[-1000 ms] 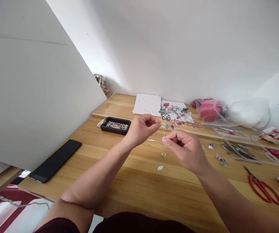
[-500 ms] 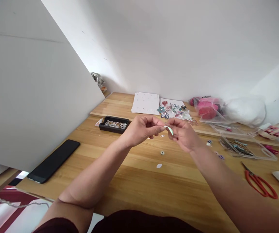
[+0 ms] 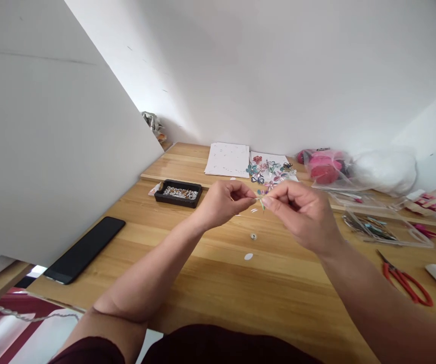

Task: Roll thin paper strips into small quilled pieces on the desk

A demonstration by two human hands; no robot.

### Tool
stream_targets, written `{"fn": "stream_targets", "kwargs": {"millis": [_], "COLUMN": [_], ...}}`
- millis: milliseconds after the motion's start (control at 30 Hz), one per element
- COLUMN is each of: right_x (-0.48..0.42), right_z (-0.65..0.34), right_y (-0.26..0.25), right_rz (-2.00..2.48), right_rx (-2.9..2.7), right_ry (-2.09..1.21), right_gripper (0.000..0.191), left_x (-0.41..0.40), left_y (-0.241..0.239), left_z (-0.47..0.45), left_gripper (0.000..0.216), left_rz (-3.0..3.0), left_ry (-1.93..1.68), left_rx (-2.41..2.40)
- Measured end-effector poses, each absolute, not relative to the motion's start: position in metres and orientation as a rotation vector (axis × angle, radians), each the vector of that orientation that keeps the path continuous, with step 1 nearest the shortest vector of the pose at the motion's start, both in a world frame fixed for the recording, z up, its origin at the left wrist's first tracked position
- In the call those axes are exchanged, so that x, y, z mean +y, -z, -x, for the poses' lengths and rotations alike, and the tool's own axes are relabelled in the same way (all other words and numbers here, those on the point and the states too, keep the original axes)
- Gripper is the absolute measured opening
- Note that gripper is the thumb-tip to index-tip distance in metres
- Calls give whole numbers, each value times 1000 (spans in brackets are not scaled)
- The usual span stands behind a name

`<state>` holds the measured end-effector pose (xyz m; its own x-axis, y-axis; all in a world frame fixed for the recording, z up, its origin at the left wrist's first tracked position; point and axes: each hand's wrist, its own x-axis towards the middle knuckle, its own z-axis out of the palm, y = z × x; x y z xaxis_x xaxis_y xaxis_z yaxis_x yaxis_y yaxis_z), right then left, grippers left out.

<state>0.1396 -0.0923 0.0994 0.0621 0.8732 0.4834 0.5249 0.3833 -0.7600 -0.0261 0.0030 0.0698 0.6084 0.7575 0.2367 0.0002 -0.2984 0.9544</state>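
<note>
My left hand [image 3: 221, 202] and my right hand [image 3: 303, 212] meet above the middle of the wooden table [image 3: 218, 283]. Both are pinched on one tiny greenish piece [image 3: 261, 202] held between their fingertips; a fine thread seems to hang from it, though it is too thin to be sure. Below the hands lie a small ring-shaped bead [image 3: 253, 236] and a white oval scrap [image 3: 248, 256].
A black tray of small beads [image 3: 179, 193] and a black phone [image 3: 85, 248] lie left. Behind are white sheets [image 3: 228, 160] and coloured wire flowers [image 3: 271, 172]. On the right sit a clear box of tools [image 3: 382, 227], red scissors [image 3: 403, 279] and plastic bags [image 3: 357, 172].
My right hand rose from a lower spot on the right to meet my left hand, and both now pinch the small piece. The left hand stayed almost still.
</note>
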Motion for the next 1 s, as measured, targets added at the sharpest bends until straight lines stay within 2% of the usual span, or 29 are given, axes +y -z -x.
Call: {"fn": "stream_targets", "kwargs": {"millis": [133, 367, 533, 733, 867, 1000], "right_x": [-64, -50, -81, -98, -83, -56], "right_z": [-152, -163, -147, -133, -139, -157], "right_y": [-107, -55, -42, -79, -105, -108], "right_rz": [1235, 1189, 1305, 1324, 1332, 1313], "right_rx": [-1564, -1166, -1363, -1690, -1736, -1622], "right_ry": [-458, -961, -757, -457, -490, -619], "right_gripper": [22, 32, 25, 14, 17, 21], "left_x": [-3, 6, 15, 11, 3, -4], "left_y": [-75, -76, -67, -60, -61, -69], "left_z": [30, 30, 24, 21, 23, 24], "left_gripper": [17, 22, 18, 14, 11, 13], "left_rz": [-1714, -1553, -1504, -1725, -1900, -1821], "left_ry": [-739, -870, -987, -1017, -989, -898], "left_rx": [536, 542, 625, 661, 622, 547]}}
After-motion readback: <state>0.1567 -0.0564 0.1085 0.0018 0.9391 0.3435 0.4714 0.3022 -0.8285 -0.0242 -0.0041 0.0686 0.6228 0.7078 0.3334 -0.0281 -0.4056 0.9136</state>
